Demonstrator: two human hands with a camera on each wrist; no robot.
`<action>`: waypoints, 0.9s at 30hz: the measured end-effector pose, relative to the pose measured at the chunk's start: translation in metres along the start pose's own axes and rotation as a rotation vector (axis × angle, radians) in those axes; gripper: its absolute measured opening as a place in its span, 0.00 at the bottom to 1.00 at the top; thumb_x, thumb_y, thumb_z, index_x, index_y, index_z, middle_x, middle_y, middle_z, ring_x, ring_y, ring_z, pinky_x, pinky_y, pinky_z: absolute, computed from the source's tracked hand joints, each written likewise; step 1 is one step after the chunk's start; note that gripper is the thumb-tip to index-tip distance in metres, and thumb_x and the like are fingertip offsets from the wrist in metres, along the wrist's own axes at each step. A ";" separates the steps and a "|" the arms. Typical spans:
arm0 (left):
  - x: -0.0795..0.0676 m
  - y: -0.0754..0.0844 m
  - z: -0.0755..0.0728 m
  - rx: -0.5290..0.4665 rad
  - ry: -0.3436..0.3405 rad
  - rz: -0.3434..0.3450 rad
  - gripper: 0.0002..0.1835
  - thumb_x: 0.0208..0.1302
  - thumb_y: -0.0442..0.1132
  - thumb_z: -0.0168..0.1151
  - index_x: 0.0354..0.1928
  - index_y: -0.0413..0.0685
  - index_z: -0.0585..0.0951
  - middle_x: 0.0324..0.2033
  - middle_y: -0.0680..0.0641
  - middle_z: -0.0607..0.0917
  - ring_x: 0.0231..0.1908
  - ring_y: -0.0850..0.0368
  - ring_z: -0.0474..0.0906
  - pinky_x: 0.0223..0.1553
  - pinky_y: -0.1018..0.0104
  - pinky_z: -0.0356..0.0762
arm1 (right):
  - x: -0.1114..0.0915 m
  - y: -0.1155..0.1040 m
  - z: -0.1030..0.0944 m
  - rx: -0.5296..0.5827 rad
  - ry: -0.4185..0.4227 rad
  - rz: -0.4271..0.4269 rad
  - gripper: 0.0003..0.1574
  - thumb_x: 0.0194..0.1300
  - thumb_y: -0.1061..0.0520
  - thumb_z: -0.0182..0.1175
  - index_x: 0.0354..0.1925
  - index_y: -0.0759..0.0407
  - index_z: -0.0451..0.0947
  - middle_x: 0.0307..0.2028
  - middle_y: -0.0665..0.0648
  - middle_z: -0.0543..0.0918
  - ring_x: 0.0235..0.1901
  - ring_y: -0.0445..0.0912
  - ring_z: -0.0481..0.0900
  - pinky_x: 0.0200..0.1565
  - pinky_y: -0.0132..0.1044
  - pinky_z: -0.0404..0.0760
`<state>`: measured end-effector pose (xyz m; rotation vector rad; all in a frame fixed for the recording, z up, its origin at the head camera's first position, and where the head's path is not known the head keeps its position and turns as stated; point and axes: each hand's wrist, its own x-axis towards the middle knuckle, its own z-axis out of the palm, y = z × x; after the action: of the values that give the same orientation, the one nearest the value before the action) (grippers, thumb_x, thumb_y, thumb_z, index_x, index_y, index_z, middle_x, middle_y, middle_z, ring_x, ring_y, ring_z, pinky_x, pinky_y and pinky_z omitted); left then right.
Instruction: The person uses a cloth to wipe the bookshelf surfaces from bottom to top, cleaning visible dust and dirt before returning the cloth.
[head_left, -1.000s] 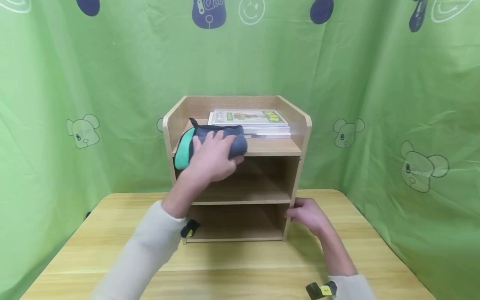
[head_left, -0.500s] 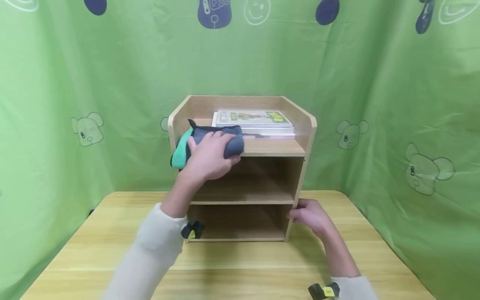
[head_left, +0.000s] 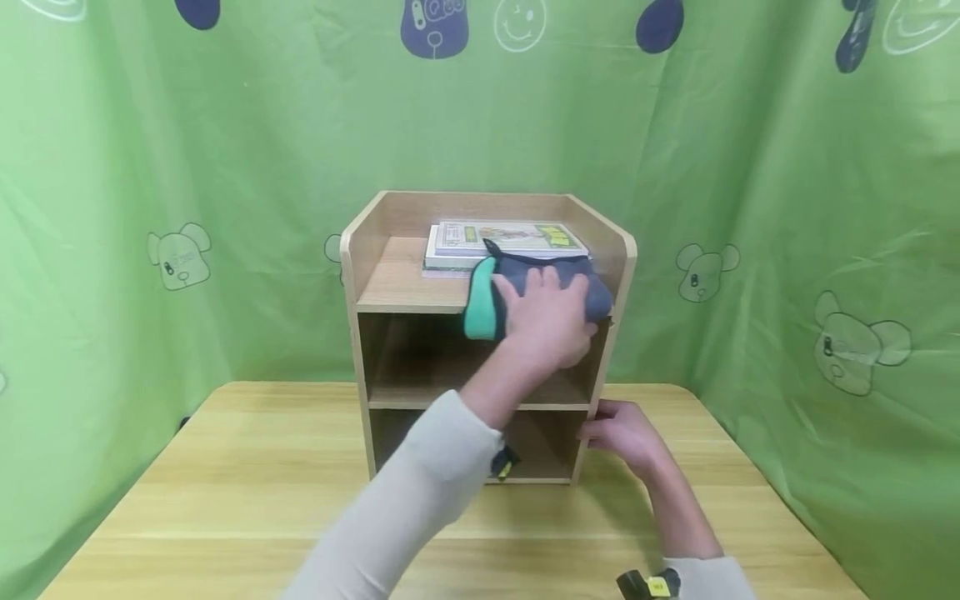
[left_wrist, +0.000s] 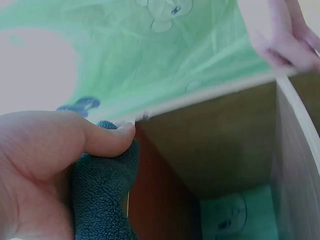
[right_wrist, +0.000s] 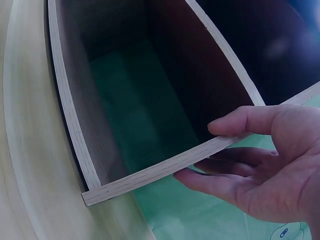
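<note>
In the head view, my left hand (head_left: 546,321) grips a folded terry cleaning cloth (head_left: 480,304), blue-grey and green with a black edge, at the front right of the shelf unit's top deck. The left wrist view shows the thumb pressed onto the cloth's dark blue pile (left_wrist: 102,195). Low on the right side of the wooden shelf unit (head_left: 397,283), my right hand (head_left: 622,433) pinches the side panel (right_wrist: 165,170), thumb inside and fingers outside.
A stack of books (head_left: 502,237) lies at the back of the top deck, partly behind the cloth. The unit stands on a light wooden table (head_left: 225,483). Green printed curtains (head_left: 262,167) enclose the back and both sides.
My left hand has carried the cloth from the left end of the top deck's front to the right end. The right hand stays at the side panel.
</note>
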<state>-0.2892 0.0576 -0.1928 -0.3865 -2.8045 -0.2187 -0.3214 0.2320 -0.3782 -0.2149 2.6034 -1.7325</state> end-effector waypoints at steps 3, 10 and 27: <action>0.004 0.013 -0.001 0.021 -0.025 -0.025 0.33 0.70 0.62 0.56 0.75 0.69 0.64 0.76 0.46 0.63 0.78 0.47 0.53 0.75 0.31 0.42 | 0.002 -0.002 0.003 0.007 -0.005 -0.005 0.27 0.57 0.69 0.62 0.56 0.79 0.76 0.49 0.70 0.84 0.44 0.50 0.85 0.49 0.44 0.86; 0.002 0.008 -0.002 0.000 -0.050 0.013 0.33 0.71 0.56 0.58 0.76 0.73 0.63 0.76 0.49 0.64 0.78 0.49 0.52 0.76 0.34 0.40 | 0.003 -0.001 0.001 -0.002 -0.014 -0.015 0.26 0.59 0.69 0.61 0.55 0.81 0.76 0.49 0.72 0.84 0.43 0.48 0.85 0.50 0.44 0.86; -0.021 -0.081 -0.014 -0.065 -0.041 0.232 0.35 0.72 0.47 0.57 0.78 0.65 0.60 0.78 0.48 0.61 0.78 0.48 0.54 0.74 0.30 0.39 | 0.000 0.001 0.001 -0.006 0.009 0.009 0.29 0.58 0.67 0.62 0.57 0.81 0.74 0.50 0.71 0.84 0.48 0.55 0.85 0.51 0.45 0.86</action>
<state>-0.2895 -0.0271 -0.1949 -0.7340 -2.7660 -0.2525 -0.3212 0.2310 -0.3793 -0.1954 2.6112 -1.7272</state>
